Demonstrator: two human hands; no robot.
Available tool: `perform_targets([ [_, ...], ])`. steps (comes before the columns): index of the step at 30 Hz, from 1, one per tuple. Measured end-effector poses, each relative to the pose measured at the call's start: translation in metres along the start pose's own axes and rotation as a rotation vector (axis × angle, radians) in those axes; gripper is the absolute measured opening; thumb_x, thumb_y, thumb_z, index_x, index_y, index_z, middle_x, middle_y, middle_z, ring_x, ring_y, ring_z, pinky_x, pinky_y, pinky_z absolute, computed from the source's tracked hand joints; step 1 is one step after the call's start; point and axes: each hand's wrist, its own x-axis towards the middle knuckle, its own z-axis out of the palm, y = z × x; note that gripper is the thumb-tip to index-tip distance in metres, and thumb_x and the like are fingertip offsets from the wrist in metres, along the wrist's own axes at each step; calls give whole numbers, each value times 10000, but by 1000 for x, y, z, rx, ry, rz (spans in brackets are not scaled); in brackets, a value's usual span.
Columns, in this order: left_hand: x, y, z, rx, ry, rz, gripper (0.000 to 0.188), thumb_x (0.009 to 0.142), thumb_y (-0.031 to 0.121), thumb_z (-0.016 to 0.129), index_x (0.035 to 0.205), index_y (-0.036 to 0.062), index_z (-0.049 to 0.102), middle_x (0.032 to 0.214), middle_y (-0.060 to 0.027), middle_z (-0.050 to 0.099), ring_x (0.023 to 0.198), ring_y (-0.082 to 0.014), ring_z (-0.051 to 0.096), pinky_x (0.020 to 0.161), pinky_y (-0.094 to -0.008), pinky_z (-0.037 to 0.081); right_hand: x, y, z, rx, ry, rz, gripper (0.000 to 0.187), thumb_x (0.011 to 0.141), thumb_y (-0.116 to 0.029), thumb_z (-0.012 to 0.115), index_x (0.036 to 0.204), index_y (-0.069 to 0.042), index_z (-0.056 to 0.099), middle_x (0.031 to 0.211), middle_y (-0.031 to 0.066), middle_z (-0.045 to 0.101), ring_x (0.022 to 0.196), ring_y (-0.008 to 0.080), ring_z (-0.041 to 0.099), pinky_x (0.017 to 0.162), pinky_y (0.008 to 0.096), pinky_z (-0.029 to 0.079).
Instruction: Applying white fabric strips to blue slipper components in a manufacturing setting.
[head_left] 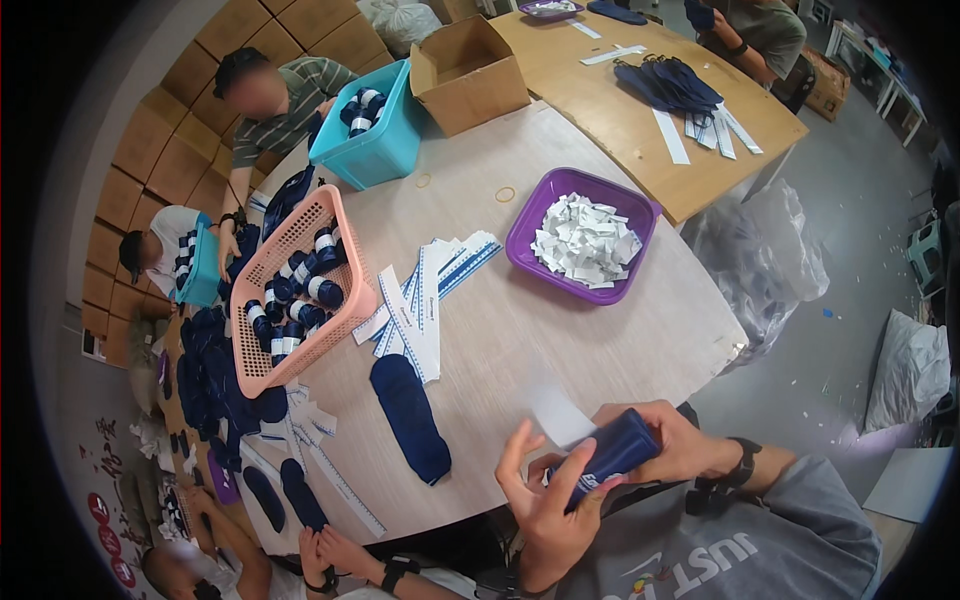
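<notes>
Close to my body, both hands are on a rolled-up navy sock bundle (622,448) with light lettering on its side. My left hand (560,495) grips its lower left end, thumb and fingers partly spread around it. My right hand (672,440) is wrapped round the right end. A white paper strip (562,415), blurred at its outer end, sticks out beyond the roll on the far side. Left of my hands, a flat navy sock (410,418) lies on the table, its upper end next to a fanned pile of white and blue printed strips (430,310).
A purple tray (520,262) holds small white paper pieces. Banded navy rolls fill a pink basket (355,300) and a turquoise bin (360,165). A cardboard box (470,110) stands at the back. Co-workers sit around the table; one person's hands (335,555) are at lower left.
</notes>
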Motion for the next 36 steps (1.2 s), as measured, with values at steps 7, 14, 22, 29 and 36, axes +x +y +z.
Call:
perform_targets([
  [7, -3, -9, -13, -230, -254, -289, 399, 847, 221, 859, 1159, 2, 742, 1135, -143, 652, 997, -254, 658, 846, -322, 525, 19, -41, -8, -803, -259, -49, 344, 811, -197, 860, 1029, 4, 685, 855, 128, 667, 785, 246, 658, 695, 341, 489],
  [14, -6, -15, -12, -387, -262, -237, 287, 897, 51, 785, 1178, 6, 748, 1034, -143, 751, 927, -249, 682, 835, -327, 529, 23, -47, -5, -895, -380, 101, 401, 882, -366, 813, 853, 16, 695, 607, 132, 590, 542, 303, 537, 539, 399, 407],
  [22, -13, -22, -11, -439, -260, -257, 258, 875, -36, 759, 1131, -10, 777, 1052, -142, 776, 946, -230, 690, 860, -317, 517, 29, -46, -6, -776, -440, 222, 358, 902, -357, 798, 945, -6, 739, 638, 110, 624, 557, 223, 535, 552, 374, 416],
  [29, -18, -27, -13, -511, -262, -377, 217, 885, -63, 726, 1096, -42, 776, 1066, -163, 777, 986, -241, 704, 887, -320, 520, 37, -49, -1, -822, -447, 347, 356, 885, -343, 815, 986, -7, 756, 669, 84, 659, 579, 168, 541, 556, 350, 414],
  [36, -12, -12, -20, -590, -120, -507, 361, 886, -38, 738, 1246, -43, 712, 1080, -184, 772, 1013, -251, 715, 866, -314, 537, 34, -48, 8, -758, -359, 348, 365, 875, -351, 831, 965, -3, 769, 639, 49, 637, 561, 127, 503, 538, 337, 394],
])
